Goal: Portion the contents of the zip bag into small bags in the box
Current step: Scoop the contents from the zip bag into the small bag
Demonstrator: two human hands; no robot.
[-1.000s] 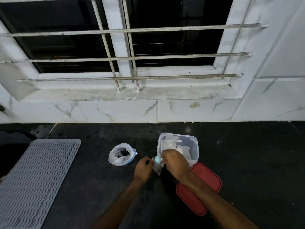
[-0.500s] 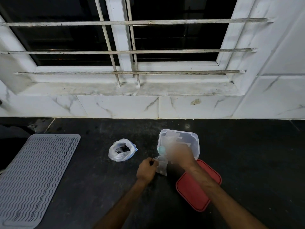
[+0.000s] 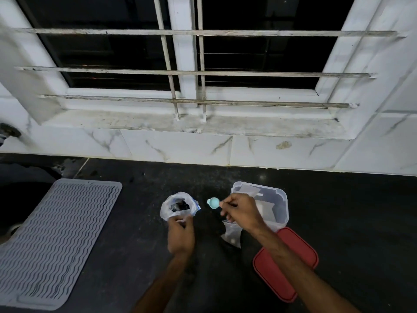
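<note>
The zip bag (image 3: 174, 205) stands open on the dark counter, with dark contents showing inside. My left hand (image 3: 180, 236) grips its near edge. My right hand (image 3: 241, 212) holds a small light-blue scoop (image 3: 214, 202), its bowl hanging between the zip bag and the clear plastic box (image 3: 281, 201). Small clear bags lie inside the box. One small bag (image 3: 232, 233) rests on the counter under my right wrist, partly hidden.
The box's red lid (image 3: 304, 251) lies on the counter to the right of my right forearm. A grey ribbed mat (image 3: 54, 233) covers the left side, beside a dark sink. A white tiled wall and barred window stand behind.
My left hand let go of the small bag and moved left onto the zip bag. My right hand carried the scoop left, away from the box. The small bag now lies on the counter.
</note>
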